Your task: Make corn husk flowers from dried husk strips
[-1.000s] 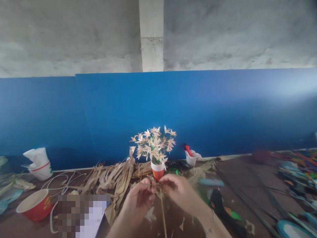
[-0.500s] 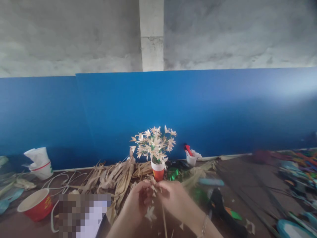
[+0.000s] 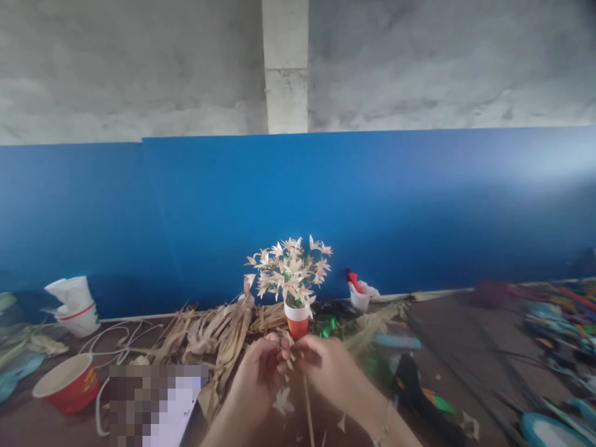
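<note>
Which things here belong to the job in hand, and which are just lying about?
Likely part of the job:
pale scraps between the left hand and right hand
dry husks, close by
pale flowers in the red-and-white cup, just beyond

Apparently just lying about:
red bowl
light-blue strip
white tub

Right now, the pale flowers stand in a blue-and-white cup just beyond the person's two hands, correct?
Not quite: the head view shows the cup is red and white, not blue. The pale flowers do stand in it, just beyond the left hand and right hand.
</note>
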Demonstrator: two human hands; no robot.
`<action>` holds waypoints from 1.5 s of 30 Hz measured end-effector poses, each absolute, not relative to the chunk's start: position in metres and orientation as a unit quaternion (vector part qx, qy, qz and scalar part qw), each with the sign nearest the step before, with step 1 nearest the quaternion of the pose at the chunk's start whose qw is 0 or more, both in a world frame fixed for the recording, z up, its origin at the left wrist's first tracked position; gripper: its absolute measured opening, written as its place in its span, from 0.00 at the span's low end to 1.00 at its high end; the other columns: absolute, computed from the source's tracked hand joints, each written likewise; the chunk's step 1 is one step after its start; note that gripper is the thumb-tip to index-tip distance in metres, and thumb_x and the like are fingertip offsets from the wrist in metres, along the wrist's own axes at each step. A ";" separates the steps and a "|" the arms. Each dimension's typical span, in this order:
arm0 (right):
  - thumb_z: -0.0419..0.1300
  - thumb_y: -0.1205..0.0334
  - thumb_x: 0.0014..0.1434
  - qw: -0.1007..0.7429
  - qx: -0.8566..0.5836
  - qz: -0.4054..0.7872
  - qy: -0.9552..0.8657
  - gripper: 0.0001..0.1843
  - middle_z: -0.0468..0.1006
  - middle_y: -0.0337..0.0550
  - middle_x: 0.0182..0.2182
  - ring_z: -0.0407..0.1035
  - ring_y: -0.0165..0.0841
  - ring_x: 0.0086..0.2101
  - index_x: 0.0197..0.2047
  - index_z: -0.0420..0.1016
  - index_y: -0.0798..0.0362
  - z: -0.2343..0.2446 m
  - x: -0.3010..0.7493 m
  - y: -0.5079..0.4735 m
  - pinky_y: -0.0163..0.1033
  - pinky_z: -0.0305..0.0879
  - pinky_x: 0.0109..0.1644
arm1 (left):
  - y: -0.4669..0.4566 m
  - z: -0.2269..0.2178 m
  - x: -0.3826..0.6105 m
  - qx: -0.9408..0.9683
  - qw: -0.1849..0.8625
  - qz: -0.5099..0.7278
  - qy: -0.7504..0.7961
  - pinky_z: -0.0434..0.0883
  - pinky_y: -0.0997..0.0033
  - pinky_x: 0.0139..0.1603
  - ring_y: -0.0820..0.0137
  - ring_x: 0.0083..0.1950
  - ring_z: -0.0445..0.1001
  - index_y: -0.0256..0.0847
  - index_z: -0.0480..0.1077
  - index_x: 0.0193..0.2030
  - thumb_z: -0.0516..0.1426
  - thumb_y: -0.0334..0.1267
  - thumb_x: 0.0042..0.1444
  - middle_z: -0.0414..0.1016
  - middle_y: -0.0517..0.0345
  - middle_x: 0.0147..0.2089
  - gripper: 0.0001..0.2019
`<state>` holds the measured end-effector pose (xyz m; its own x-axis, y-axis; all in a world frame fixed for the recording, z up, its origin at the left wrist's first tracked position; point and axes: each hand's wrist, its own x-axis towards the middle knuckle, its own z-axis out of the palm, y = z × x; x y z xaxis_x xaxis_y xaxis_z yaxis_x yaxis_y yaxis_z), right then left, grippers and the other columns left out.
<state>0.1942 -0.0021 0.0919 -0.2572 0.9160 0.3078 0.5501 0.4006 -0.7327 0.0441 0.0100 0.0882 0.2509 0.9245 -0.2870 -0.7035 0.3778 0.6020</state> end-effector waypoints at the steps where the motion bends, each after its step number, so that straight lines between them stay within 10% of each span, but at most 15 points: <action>1: 0.56 0.68 0.52 0.365 -0.492 0.245 -0.752 0.08 0.75 0.37 0.22 0.68 0.29 0.25 0.35 0.75 0.52 0.091 0.195 -0.001 0.30 0.58 0.29 | 0.010 0.087 0.044 0.175 0.765 0.536 0.312 0.64 0.85 0.20 0.80 0.21 0.64 0.36 0.63 0.24 0.54 0.25 0.45 0.67 0.60 0.24 0.04; 10: 0.57 0.69 0.52 0.348 -0.528 0.169 -0.756 0.06 0.76 0.40 0.25 0.69 0.31 0.28 0.25 0.72 0.54 0.092 0.201 0.001 0.33 0.60 0.32 | 0.012 0.081 0.044 0.431 0.542 0.584 0.423 0.62 0.78 0.25 0.74 0.24 0.64 0.39 0.70 0.26 0.61 0.34 0.45 0.66 0.62 0.21 0.03; 13: 0.54 0.73 0.53 0.352 -0.490 0.160 -0.781 0.08 0.75 0.41 0.29 0.68 0.31 0.31 0.29 0.73 0.54 0.089 0.200 0.000 0.33 0.60 0.35 | 0.010 0.088 0.043 0.538 0.425 0.599 0.415 0.64 0.74 0.38 0.64 0.40 0.69 0.42 0.75 0.28 0.65 0.31 0.39 0.74 0.54 0.34 0.07; 22: 0.53 0.77 0.50 0.349 -0.462 0.201 -0.790 0.11 0.73 0.38 0.27 0.68 0.28 0.30 0.26 0.72 0.53 0.094 0.195 -0.005 0.31 0.59 0.34 | 0.017 0.073 0.042 0.600 0.529 0.378 0.466 0.51 0.76 0.19 0.76 0.17 0.57 0.37 0.68 0.13 0.62 0.45 0.42 0.60 0.65 0.11 0.16; 45: 0.55 0.63 0.55 0.353 -0.550 0.154 -0.741 0.08 0.74 0.38 0.24 0.66 0.30 0.26 0.26 0.70 0.53 0.103 0.250 0.012 0.34 0.59 0.31 | 0.022 0.086 0.020 0.516 0.596 0.449 0.420 0.60 0.75 0.30 0.74 0.24 0.63 0.34 0.74 0.21 0.62 0.41 0.46 0.71 0.57 0.19 0.11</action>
